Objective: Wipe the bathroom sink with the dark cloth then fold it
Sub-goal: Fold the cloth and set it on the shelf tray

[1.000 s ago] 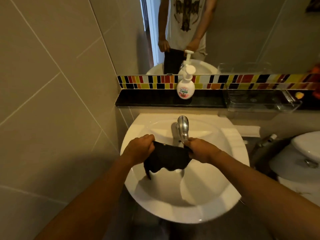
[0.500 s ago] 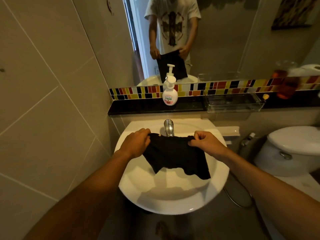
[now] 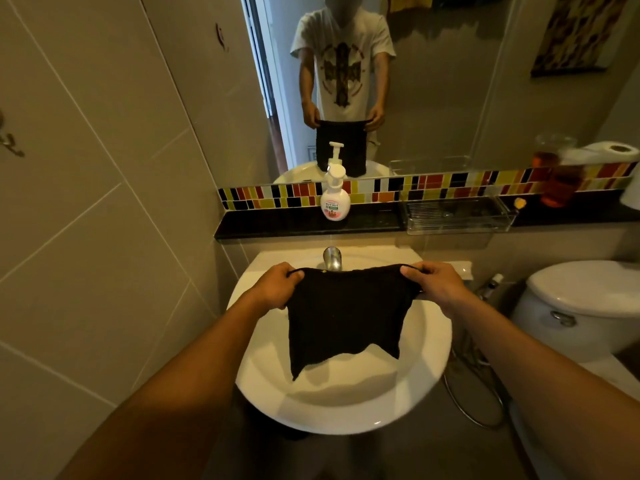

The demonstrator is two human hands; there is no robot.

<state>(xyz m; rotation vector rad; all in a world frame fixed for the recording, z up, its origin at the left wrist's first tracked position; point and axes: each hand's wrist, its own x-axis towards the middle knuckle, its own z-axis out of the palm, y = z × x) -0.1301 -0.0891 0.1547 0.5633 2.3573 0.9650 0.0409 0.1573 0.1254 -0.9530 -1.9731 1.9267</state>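
The dark cloth (image 3: 346, 317) hangs spread out flat above the white round sink (image 3: 429, 358). My left hand (image 3: 277, 287) pinches its upper left corner and my right hand (image 3: 434, 284) pinches its upper right corner, pulling the top edge taut. The two lower corners dangle free over the basin. The chrome tap (image 3: 332, 258) stands just behind the cloth's top edge, partly hidden by it.
A white pump soap bottle (image 3: 334, 197) and a clear plastic tray (image 3: 453, 214) sit on the black ledge (image 3: 277, 221) under the mirror. A white toilet (image 3: 581, 306) stands at the right, with a spray hose (image 3: 474, 403) between it and the sink. Tiled wall closes the left.
Both hands moved apart and lifted, stretching the bunched cloth out to its full width. The camera tilted up, showing more of the mirror.
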